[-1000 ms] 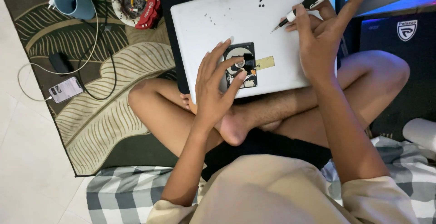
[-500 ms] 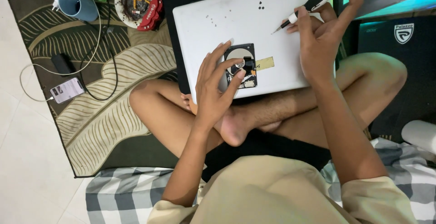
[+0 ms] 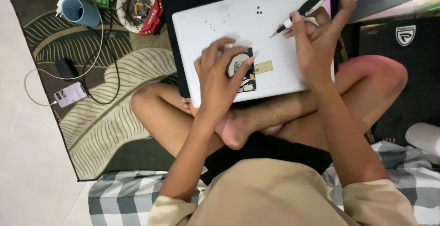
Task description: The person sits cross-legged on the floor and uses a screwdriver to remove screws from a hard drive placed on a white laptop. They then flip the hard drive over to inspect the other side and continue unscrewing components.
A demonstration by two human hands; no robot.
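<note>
The person sits cross-legged on the floor, a closed white laptop (image 3: 229, 29) resting flat across the lap as a worktop. On its lid lies an opened hard drive (image 3: 243, 72), shiny platter showing, with a small tan strip (image 3: 263, 67) just beside its right edge. The left hand (image 3: 220, 77) is spread over the drive — fingers curled down around it, fingertips touching its edges and top, pinning it to the lid rather than lifting it. The right hand (image 3: 316, 42) is closed around a black-and-white precision screwdriver (image 3: 305, 10), which tilts down to the left, its thin tip hanging just above the lid, apart from the drive. A scatter of tiny dark screws (image 3: 259, 10) sits on the lid above the drive.

Off to the left, on a dark rug with a pale leaf pattern (image 3: 91, 129), there's a blue mug (image 3: 81, 11) lying on its side, a round white dish (image 3: 135, 6) of small parts with a red tool against it, and a phone (image 3: 69, 94) on a white cable — well apart from both hands. A grey checked cloth (image 3: 123, 198) lies under the person at the bottom.
</note>
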